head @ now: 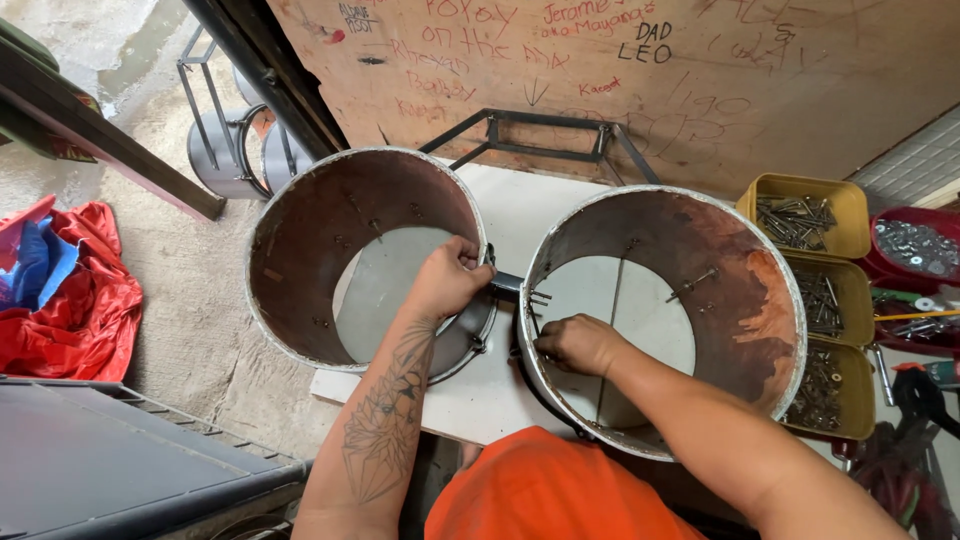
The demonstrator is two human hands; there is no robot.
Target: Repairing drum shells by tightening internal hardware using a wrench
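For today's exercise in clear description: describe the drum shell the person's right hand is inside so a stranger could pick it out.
On the white table stand two open round shells. It is the right shell, next to the yellow trays of screws. Unlike the left shell, it holds the right hand inside.

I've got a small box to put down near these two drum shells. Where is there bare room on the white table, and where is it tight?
Bare patches: the white table behind the shells, below the black metal frame, and its front edge between the forearms. Crowded: the gap between the left shell and right shell, where the left hand and right hand work; the yellow screw trays fill the right side.
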